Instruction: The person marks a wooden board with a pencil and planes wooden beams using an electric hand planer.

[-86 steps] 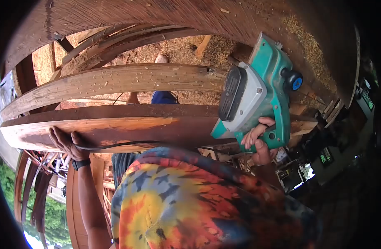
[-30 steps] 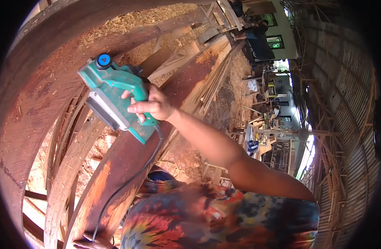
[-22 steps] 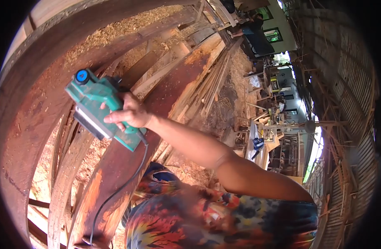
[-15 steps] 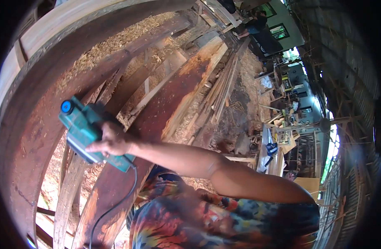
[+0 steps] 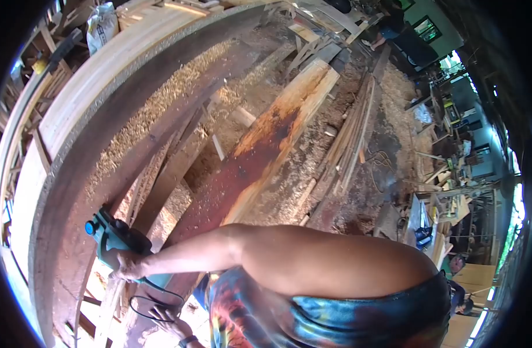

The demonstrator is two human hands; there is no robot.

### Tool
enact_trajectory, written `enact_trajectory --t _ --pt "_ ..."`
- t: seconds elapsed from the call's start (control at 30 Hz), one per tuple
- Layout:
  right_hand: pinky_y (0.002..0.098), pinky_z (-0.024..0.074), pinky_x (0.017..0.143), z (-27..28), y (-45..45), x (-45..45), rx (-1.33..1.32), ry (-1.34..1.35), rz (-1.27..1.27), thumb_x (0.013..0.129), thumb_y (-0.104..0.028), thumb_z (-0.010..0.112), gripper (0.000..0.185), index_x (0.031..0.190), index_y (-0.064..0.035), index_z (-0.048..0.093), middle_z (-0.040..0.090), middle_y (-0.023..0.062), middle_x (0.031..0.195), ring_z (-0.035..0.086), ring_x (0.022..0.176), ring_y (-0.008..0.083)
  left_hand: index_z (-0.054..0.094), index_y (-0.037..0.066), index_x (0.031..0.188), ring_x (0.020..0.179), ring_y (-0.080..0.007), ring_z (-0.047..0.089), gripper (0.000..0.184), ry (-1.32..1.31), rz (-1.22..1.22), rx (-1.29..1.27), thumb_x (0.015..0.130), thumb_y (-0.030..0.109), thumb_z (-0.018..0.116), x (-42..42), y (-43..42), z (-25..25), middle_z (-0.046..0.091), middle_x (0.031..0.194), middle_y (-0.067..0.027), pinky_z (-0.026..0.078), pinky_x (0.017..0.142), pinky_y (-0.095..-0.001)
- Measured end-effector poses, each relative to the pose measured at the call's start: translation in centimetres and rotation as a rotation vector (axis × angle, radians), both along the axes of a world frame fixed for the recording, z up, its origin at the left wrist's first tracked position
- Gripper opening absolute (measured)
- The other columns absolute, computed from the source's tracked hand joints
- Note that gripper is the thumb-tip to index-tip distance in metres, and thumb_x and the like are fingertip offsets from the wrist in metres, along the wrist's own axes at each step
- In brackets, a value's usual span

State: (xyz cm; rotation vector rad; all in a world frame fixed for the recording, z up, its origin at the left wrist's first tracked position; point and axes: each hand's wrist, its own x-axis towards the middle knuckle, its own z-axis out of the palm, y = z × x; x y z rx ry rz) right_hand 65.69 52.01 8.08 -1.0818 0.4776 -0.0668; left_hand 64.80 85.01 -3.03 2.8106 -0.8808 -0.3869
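Note:
My right hand point(image 5: 126, 265) is closed round the handle of a teal electric planer point(image 5: 118, 238) at the lower left, beside a curved dark beam point(image 5: 74, 203). The planer's black cable point(image 5: 155, 301) loops down over the near end of a long reddish-brown plank point(image 5: 222, 180) with pale, rough edges. On that plank's near end, at the bottom, lies my left hand point(image 5: 170, 325), fingers spread, a dark watch on its wrist. The planer's underside is hidden.
Wood shavings point(image 5: 176, 84) lie along the curved beam. Long thin strips point(image 5: 350, 139) rest on the ground right of the plank. A white sack point(image 5: 102, 28) stands at the upper left. A person point(image 5: 393, 26) is at the top right; other people point(image 5: 458, 278) are at the lower right.
The view has swung, and the planer in my right hand has moved down and left in it. My left hand, out of view half a second ago, shows again at the bottom.

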Motion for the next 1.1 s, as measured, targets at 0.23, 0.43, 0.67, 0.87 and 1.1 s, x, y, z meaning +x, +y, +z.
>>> enact_trajectory --t 0.23,0.43,0.67,0.87,1.1 --pt "0.0337 0.0472 0.063 2.7 -5.3 -6.0 -0.177 -0.014 -0.144 0.082 -0.036 0.081 0.041 0.100 -0.0076 0.057 0.061 0.0051 0.081 0.057 0.069 0.0155 0.039 0.008 0.155 0.150 -0.0386 0.024 0.053 -0.157 -0.020 -0.035 0.108 0.032 0.034 -1.4 -0.2 -1.3 0.025 0.165 -0.0132 0.018 0.123 -0.0492" --pt "0.0287 0.0403 0.040 6.1 -11.6 -20.0 -0.368 -0.156 -0.217 0.080 -0.033 0.084 0.030 0.078 -0.0111 0.063 0.057 -0.0025 0.062 0.050 0.044 0.0097 0.044 0.004 0.150 0.147 -0.0400 0.032 0.047 -0.334 -0.014 -0.188 0.105 0.016 0.044 0.0 1.3 -5.2 0.039 0.157 -0.0203 0.026 0.121 -0.0469" --pt "0.0266 0.0417 0.041 7.0 -22.0 -37.6 -0.253 0.315 -0.136 0.091 -0.034 0.075 0.028 0.097 -0.0086 0.066 0.054 -0.0008 0.066 0.050 0.048 0.0083 0.046 0.001 0.147 0.144 -0.0442 0.035 0.061 -0.316 0.114 -0.062 0.102 0.041 0.052 -2.3 -1.1 -3.2 0.038 0.156 -0.0253 0.028 0.119 -0.0466" --pt "0.0269 0.0427 0.043 7.9 -27.0 -49.7 -0.294 0.426 -0.351 0.092 -0.035 0.073 0.031 0.107 -0.0094 0.065 0.055 -0.0005 0.068 0.052 0.050 0.0086 0.044 -0.001 0.148 0.145 -0.0475 0.030 0.072 -0.416 0.249 0.073 0.101 0.053 0.049 -8.2 -6.1 -4.2 0.035 0.155 -0.0300 0.026 0.120 -0.0513" --pt "0.0282 0.0428 0.043 7.5 -32.0 -58.7 -0.202 0.515 -0.463 0.092 -0.032 0.073 0.028 0.106 -0.0102 0.063 0.056 0.0010 0.068 0.053 0.050 0.0105 0.037 -0.004 0.151 0.148 -0.0437 0.026 0.065 -0.372 0.192 0.035 0.106 0.042 0.044 -12.1 -6.9 -4.5 0.029 0.158 -0.0302 0.026 0.120 -0.0470"
